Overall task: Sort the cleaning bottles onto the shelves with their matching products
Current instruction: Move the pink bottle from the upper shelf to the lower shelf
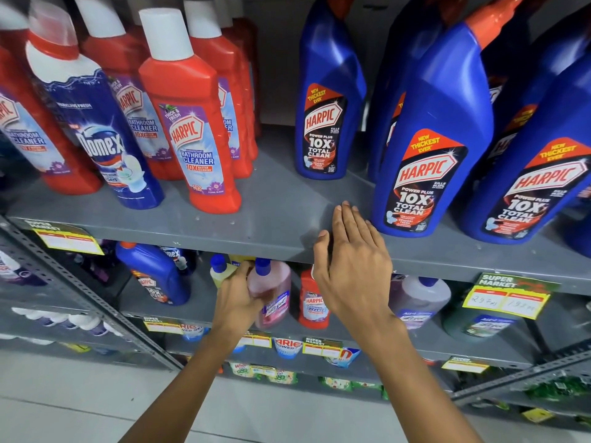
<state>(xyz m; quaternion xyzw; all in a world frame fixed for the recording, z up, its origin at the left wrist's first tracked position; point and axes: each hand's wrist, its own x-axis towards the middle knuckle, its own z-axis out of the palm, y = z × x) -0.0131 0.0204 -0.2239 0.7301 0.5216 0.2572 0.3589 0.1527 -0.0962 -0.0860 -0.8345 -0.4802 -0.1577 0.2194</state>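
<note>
Both hands reach toward a grey metal shelving unit stocked with cleaning bottles. Left hand [238,298] is on the lower shelf [447,340], fingers wrapped around the side of a pink bottle [271,295] with a blue cap, which stands upright there; just behind it is a yellow bottle [220,271], also blue-capped, touching or nearly touching the hand. Right hand [355,266] is open and empty, fingers straight and close together, hovering at the front edge of the upper shelf [275,215], its fingertips just beside the base of a large blue Harpic bottle [431,148]. On the upper shelf, more blue Harpic bottles stand to the right, and a smaller blue Harpic bottle [326,100] stands alone further back, with bare shelf around it. To the left stands a group of red Harpic Bathroom Cleaner bottles [188,113] with white caps, and among them one dark blue Domex bottle [96,129]. On the lower shelf, a red Harpic bottle [311,302] stands just right of the pink one, partly hidden by the right wrist, a blue Harpic bottle [153,273] leans to the left, and a pale purple bottle [419,298] stands to the right. Yellow price tags [505,302] hang on the shelf edges.
</note>
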